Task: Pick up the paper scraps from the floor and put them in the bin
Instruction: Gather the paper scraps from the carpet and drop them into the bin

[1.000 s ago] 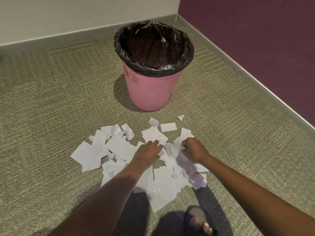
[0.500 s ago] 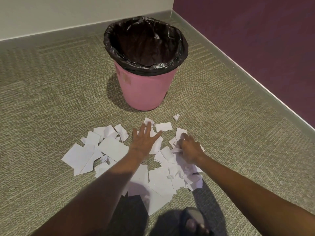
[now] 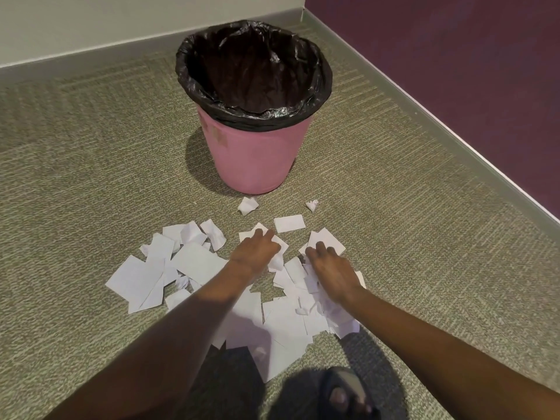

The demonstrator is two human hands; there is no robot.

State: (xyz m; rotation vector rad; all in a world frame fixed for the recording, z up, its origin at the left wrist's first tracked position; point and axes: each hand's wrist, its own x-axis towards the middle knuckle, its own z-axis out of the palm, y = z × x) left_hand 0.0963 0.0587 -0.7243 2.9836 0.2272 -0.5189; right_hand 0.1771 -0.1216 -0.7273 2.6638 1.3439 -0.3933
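Several white paper scraps lie scattered on the carpet in front of a pink bin lined with a black bag. My left hand rests palm down on scraps near the middle of the pile, fingers curled onto a piece. My right hand presses on the scraps at the pile's right side, fingers bent and partly gathering paper. Two small crumpled bits lie close to the bin's base. The bin's inside looks dark, with no paper visible.
The bin stands near a room corner, with a white wall behind and a purple wall on the right. A grey skirting runs along both. A sandalled foot is at the bottom edge.
My left hand reached forward with fingers spread, then curled onto scraps nearer the bin. My right hand stayed on the right of the pile. The camera shifted closer.
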